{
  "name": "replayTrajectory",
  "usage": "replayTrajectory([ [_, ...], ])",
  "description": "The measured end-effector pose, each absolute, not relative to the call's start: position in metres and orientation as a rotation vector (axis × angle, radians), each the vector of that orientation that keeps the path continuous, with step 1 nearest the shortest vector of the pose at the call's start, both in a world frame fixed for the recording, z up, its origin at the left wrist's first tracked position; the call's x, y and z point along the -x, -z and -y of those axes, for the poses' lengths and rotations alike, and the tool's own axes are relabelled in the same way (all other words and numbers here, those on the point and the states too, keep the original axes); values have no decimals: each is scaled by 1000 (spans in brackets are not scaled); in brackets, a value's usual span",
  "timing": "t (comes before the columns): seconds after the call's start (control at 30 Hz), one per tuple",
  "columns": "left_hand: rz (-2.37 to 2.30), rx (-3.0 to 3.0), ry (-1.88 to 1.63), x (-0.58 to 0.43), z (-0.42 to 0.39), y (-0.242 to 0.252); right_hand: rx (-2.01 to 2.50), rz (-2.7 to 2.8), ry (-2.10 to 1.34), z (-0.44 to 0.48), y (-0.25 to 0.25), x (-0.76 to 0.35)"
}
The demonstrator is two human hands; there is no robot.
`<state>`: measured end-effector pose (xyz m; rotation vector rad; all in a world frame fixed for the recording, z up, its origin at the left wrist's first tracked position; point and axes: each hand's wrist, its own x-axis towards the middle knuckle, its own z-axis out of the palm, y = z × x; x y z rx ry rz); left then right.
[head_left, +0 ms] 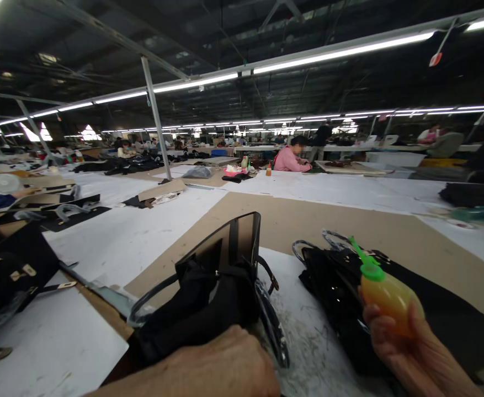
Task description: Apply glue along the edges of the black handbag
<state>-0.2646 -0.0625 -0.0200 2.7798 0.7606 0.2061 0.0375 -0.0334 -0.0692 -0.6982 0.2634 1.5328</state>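
My right hand (407, 342) is wrapped round a squeeze bottle (391, 295) with a green nozzle cap and orange-yellow contents. The bottle tilts up and to the left, above a flat black handbag (440, 298) with plastic-wrapped handles. In front of me stands another black handbag (208, 303), its mouth open and dark cloth lining showing. My left hand (233, 361) rests against the near side of this bag, back upward; its fingers are hidden. A wrapped handle (272, 325) hangs beside the bag on the right.
Brown board (299, 215) and white sheeting (142, 220) cover the table. More black bag pieces (10, 275) lie at the left. A metal post (155, 116) rises from the table. Across it a person in pink (288, 160) works near a small orange bottle (269, 170).
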Motion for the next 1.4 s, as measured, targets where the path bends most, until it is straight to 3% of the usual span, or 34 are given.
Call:
replayTrajectory([
  [0.13, -1492, -2753, -889, 252, 36, 10, 671, -260, -1527, 33, 52, -24],
  [0.27, -1982, -2339, -737, 252, -5, 23, 640, -199, -1510, 34, 50, -21],
  [0.5, -1650, -2183, -834, 280, -13, 18, 497, -24, -1562, 41, 73, -43],
  [0.7, -1245, -2206, -741, 312, 13, -15, 521, -82, -1562, 44, 16, -17],
  [0.83, -1064, -2110, -713, 330, 27, -9, 549, -82, -1601, 41, -19, 13],
  [1.0, -1211, -1829, -1113, 335, 38, 15, 589, -10, -1664, 31, -48, 56],
  [1.13, -1627, -1587, -1432, 332, 31, 24, 607, 152, -1697, 8, -61, 82],
  [1.23, -1883, -1456, -1353, 334, 16, 24, 590, 281, -1754, -13, -58, 92],
  [1.4, -1894, -1295, -1167, 344, -11, 21, 637, 350, -1791, -25, -45, 98],
])
